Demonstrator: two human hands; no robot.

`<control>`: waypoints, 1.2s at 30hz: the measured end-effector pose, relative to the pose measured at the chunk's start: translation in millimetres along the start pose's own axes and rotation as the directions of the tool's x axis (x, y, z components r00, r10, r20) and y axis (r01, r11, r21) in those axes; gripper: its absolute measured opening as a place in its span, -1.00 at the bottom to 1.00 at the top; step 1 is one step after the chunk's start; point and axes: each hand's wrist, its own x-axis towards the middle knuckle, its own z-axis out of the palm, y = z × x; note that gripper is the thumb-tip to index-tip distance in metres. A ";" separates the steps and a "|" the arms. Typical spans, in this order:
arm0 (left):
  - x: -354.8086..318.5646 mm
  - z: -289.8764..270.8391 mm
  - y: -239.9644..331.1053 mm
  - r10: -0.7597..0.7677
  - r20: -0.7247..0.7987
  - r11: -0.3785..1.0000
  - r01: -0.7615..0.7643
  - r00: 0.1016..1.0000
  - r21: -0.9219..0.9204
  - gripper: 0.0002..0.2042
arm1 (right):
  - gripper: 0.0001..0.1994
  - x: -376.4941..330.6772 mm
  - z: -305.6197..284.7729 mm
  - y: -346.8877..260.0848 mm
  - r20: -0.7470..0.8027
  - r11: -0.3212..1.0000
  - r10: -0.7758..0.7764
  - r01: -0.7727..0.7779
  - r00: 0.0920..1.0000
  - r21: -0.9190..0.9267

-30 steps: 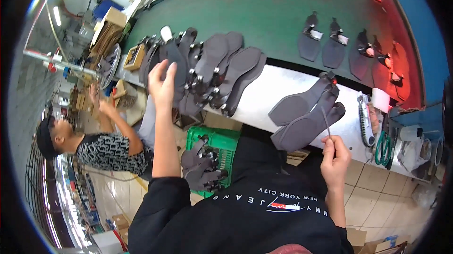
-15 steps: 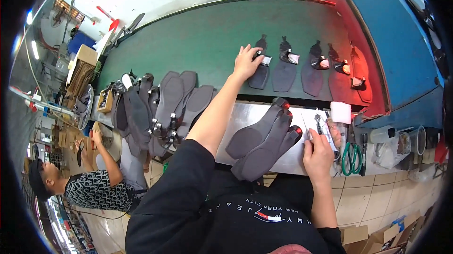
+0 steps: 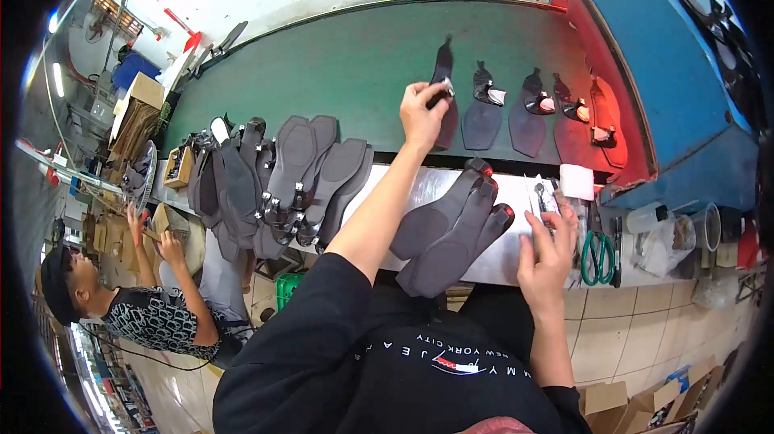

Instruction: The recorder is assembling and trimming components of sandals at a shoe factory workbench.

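On the green conveyor belt (image 3: 347,63), my left hand (image 3: 423,116) is closed on the strap of a dark sandal sole (image 3: 446,63), which looks slightly blurred. To its right, several similar dark sandal soles (image 3: 482,126) with straps and pale stuffing lie in a row, the farthest lit red. My right hand (image 3: 548,257) hovers with fingers apart over the metal ledge, beside a slim dark tool (image 3: 540,192); nothing shows in its grip. Between my arms, a small stack of grey soles (image 3: 447,253) with red-tipped ends lies on the ledge (image 3: 367,216).
More grey soles with straps (image 3: 294,152) pile up at the left. Green-handled scissors (image 3: 597,258), a white block (image 3: 576,182) and plastic cups (image 3: 645,218) are at the right. A blue machine housing (image 3: 645,55) bounds the belt. A co-worker (image 3: 153,313) stands at left.
My left hand has gripped the leftmost sole and shifted it, its narrow end now farther away. My right hand's fingers have spread and moved slightly toward the tools. The co-worker's hands have moved.
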 end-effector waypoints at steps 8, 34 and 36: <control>-88.6 -123.9 142.1 -0.128 0.731 0.441 0.699 0.671 -0.564 -0.74 | -0.55 0.5 2.2 -15.4 0.147 -0.150 0.080 -0.134 0.986 0.980; -186.1 -206.9 115.8 -0.222 0.648 0.286 0.684 0.729 -0.671 -0.67 | -0.53 -38.2 -16.2 -97.6 0.362 0.608 0.031 -0.305 0.932 0.733; -186.4 -206.9 115.3 -0.218 0.642 0.294 0.677 0.735 -0.675 -0.68 | -0.47 -39.4 -16.5 -93.9 0.379 0.600 -0.050 -0.275 0.924 0.751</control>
